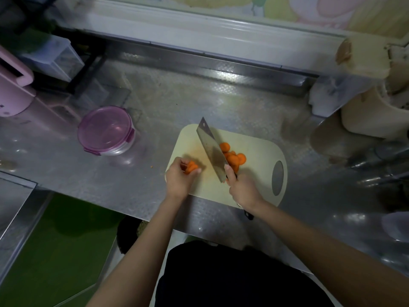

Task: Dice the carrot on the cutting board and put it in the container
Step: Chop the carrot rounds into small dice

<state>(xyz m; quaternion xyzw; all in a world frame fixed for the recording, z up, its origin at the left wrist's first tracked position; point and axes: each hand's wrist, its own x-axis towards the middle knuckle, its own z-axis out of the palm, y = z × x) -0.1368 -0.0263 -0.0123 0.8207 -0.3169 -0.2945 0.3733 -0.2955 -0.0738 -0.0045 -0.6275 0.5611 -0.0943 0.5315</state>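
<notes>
Slices (233,156) piled right of knife (212,151); left hand (178,176) pinches carrot stub (191,167), right hand (242,187) wraps handle. No dice yet; container (106,130) lidded.

One cutting board (254,173), one cleaver (211,149), one lidded container (106,130) at the left. Two carrot lots: a stack of slices (191,167) at the board's left, a heap of slices (233,157), too overlapped to count, right of the blade. Two hands: left hand (178,180), right hand (243,189).

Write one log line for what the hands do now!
left hand: holds carrot slices | right hand: grips cleaver | container: lidded
</notes>
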